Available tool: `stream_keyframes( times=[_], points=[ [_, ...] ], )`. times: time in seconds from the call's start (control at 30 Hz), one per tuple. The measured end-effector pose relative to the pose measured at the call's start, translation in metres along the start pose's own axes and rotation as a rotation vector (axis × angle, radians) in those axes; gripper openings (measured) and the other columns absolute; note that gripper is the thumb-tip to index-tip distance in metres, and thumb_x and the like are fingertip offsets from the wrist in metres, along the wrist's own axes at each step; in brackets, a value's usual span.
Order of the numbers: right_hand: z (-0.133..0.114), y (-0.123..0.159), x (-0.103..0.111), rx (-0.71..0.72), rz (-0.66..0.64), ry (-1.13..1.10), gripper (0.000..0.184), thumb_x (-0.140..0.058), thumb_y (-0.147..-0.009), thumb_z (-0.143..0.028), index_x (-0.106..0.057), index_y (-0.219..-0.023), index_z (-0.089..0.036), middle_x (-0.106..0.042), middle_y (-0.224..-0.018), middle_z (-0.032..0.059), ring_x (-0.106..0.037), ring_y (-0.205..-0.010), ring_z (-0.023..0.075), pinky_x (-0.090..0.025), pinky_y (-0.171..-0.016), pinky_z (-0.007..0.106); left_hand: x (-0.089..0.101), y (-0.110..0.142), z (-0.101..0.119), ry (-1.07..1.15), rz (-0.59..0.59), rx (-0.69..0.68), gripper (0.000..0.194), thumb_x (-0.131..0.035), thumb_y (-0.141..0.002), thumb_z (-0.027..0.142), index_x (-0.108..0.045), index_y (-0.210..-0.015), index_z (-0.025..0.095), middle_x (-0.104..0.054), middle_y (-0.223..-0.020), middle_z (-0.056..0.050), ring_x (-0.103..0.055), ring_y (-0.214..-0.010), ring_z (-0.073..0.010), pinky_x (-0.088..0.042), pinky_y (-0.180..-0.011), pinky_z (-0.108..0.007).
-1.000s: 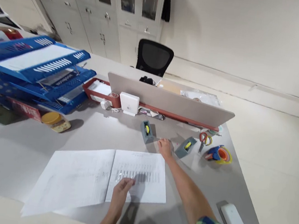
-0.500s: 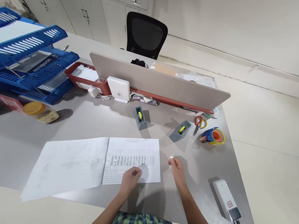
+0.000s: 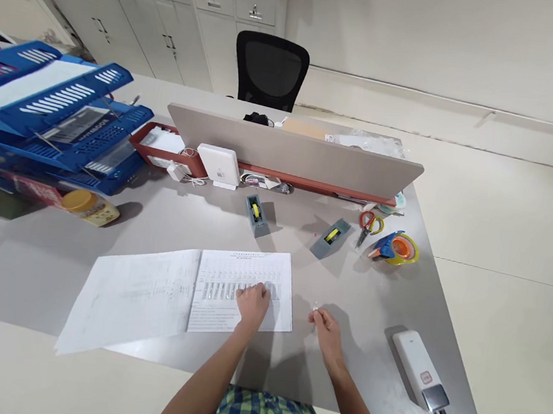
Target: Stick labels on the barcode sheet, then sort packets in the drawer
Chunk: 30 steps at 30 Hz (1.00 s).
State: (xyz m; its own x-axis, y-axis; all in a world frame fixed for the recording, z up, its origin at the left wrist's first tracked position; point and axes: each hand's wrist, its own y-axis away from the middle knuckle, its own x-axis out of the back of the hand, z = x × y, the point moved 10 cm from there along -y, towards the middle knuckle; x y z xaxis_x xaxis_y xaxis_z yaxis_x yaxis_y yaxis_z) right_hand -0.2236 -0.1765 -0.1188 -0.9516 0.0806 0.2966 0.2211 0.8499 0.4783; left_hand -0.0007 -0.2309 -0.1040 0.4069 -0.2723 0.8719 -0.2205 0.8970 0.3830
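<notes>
An open booklet (image 3: pixel 237 321) lies on the desk, its right page printed with a table and carrying a row of short dark strips (image 3: pixel 218 290). My left hand (image 3: pixel 253 306) rests on that page over the right part of the row, fingers curled in. Its fingertips cover some strips, and what they hold, if anything, is hidden. Just right of the booklet, my right hand (image 3: pixel 326 330) pinches a small clear piece of tape (image 3: pixel 315 308) that juts up from the fingertips. Two grey tape dispensers (image 3: pixel 256 217) with yellow cores stand beyond the booklet.
Scissors (image 3: pixel 365 228) and a roll of tape (image 3: pixel 397 249) lie at the right. A white device with a cable (image 3: pixel 420 370) sits near the right edge. Behind stand a low divider (image 3: pixel 293 152), a white box (image 3: pixel 220 165), a red bin (image 3: pixel 163 146), blue trays (image 3: pixel 60 120) and a jar (image 3: pixel 90 206).
My left hand has moved up the page onto the row of strips. My right hand has come slightly nearer to me, still pinching the clear piece. The view has shifted a little.
</notes>
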Motion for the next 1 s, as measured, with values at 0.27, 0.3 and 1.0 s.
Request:
stream_keyframes(
  times=[0.27,0.3,1.0],
  points=[
    [-0.001,0.003,0.002,0.005,-0.05,0.007,0.042,-0.038,-0.064,-0.058,-0.048,-0.06,-0.018,-0.051,-0.068,0.0059,-0.047,-0.07,0.0188,-0.035,-0.068,0.03,0.002,0.0,-0.001,-0.041,0.015,0.051,0.025,-0.037,-0.081,0.024,-0.06,-0.074,0.014,-0.066,-0.072,-0.007,-0.06,-0.073,-0.0195,-0.026,-0.081,-0.035],
    [-0.002,0.003,0.002,0.001,-0.05,0.004,0.042,-0.038,-0.063,-0.059,-0.048,-0.06,-0.018,-0.052,-0.068,0.0062,-0.047,-0.07,0.019,-0.035,-0.067,0.03,0.002,0.001,-0.001,-0.041,0.013,0.057,0.026,-0.038,-0.081,0.025,-0.06,-0.075,0.014,-0.066,-0.073,-0.007,-0.06,-0.074,-0.0201,-0.025,-0.081,-0.035],
    [-0.05,0.035,-0.076,0.218,-0.49,0.015,0.031,-0.043,-0.07,-0.044,-0.049,-0.061,-0.015,-0.046,-0.055,0.0007,-0.041,-0.053,0.0118,-0.032,-0.054,0.025,-0.039,0.08,0.008,1.224,-0.641,0.168,0.057,-0.045,-0.067,0.066,-0.061,-0.077,0.012,-0.057,-0.073,-0.005,-0.045,-0.06,-0.0101,-0.028,-0.056,-0.024]
  ],
)
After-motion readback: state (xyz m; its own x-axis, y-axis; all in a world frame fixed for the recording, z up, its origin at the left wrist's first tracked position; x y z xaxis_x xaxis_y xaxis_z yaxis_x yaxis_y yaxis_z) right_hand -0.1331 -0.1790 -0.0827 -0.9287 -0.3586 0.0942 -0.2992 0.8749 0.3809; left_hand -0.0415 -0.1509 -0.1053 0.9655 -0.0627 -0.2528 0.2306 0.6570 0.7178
